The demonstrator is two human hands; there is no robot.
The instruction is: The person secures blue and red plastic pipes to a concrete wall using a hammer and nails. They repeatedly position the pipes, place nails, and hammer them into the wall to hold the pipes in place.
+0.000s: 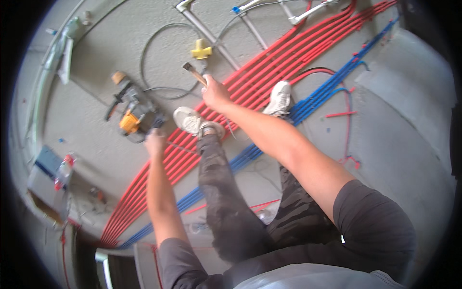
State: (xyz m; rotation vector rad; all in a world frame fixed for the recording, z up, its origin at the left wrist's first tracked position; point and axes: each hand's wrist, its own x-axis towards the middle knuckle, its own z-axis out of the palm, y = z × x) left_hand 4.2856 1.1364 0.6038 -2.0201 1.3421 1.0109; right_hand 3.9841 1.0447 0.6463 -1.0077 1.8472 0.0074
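My right hand (215, 94) is closed around the wooden handle of a hammer (195, 73), its small dark head pointing away to the upper left. Lower and to the left, my left hand (155, 142) is closed at the rear end of a black and orange power tool (134, 113). That tool has a side handle and a tan round nose; blur softens the grip. A thin cord runs from near my left hand across red pipes (255, 72). My white shoes (192, 120) stand on and beside these pipes.
Blue pipes (308, 106) run alongside the red ones over the grey concrete floor. Ahead are a yellow T-shaped connector (201, 50), a looped grey cable (143, 55) and white pipes (207, 32). A box (45, 185) stands at left; a grey wall (409, 96) rises at right.
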